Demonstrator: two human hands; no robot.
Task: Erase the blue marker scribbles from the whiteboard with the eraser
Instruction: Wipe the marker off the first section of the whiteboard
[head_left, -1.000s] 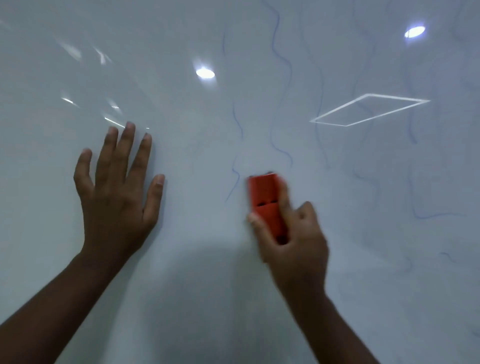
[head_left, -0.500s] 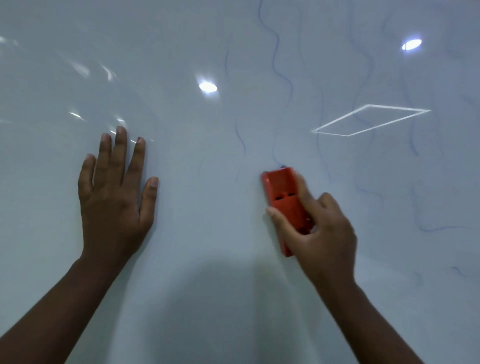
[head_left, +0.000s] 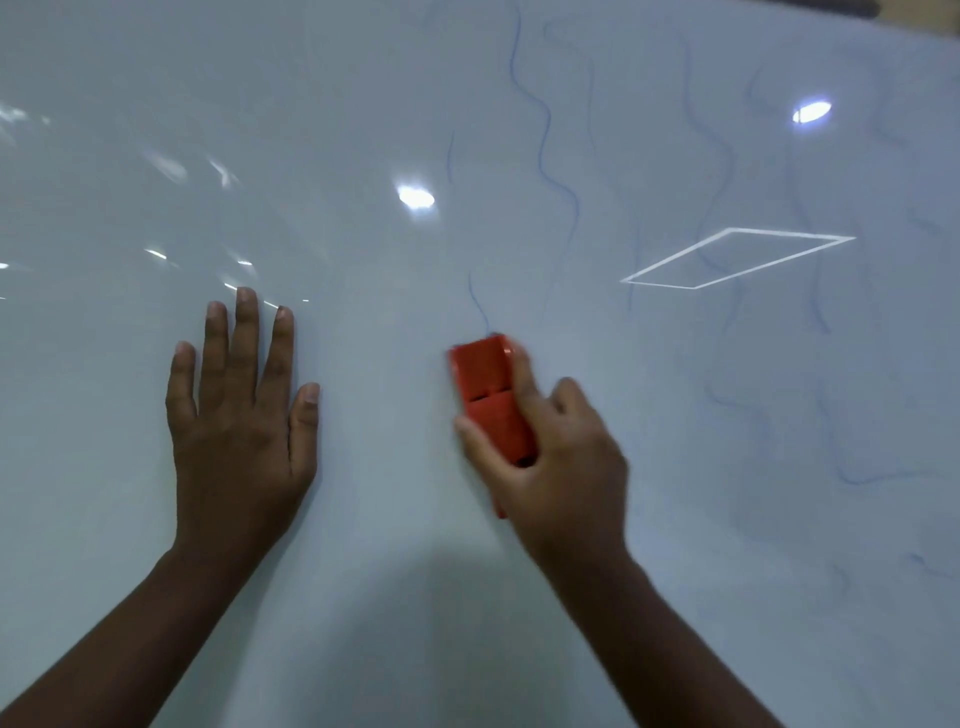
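The eraser (head_left: 488, 402) is gripped by the right hand (head_left: 558, 457), scribbles (head_left: 550, 156) lying above it; the left hand (head_left: 241, 415) is pressed flat beside it.

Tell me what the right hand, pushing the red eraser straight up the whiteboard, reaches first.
Probably the short blue marker squiggle just above the red plastic eraser gripped by the right hand; its lower end meets the eraser's top edge.

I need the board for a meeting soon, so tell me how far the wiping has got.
Done: the whiteboard around the flat left hand shows no blue. In hand: the right hand grips the red eraser, its top edge at the foot of a short blue line. Left: long wavy blue lines above and fainter scribbles across the right side.
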